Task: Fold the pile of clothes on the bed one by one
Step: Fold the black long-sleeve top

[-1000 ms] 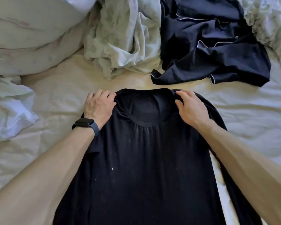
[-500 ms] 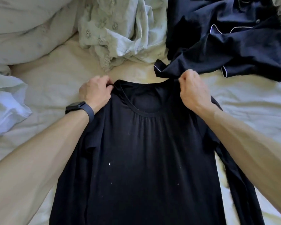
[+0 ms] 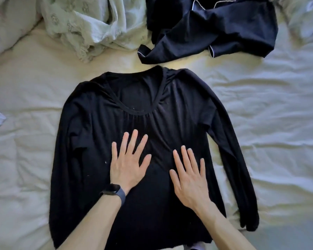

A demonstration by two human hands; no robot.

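text: none readable | brands, numbers, signs: none legible | black shirt [image 3: 90,141]: no print or tag that can be read | wristband [image 3: 114,190] face: dark, nothing legible

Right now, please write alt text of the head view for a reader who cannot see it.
The left hand and right hand lie flat, fingers spread, on a black long-sleeved top laid out on a pale bed sheet. Beyond its neckline lie a crumpled navy garment and a pale green garment.

Pillow [image 3: 6,26] upper left, dark wristband [image 3: 116,192], rumpled sheet [image 3: 264,127]
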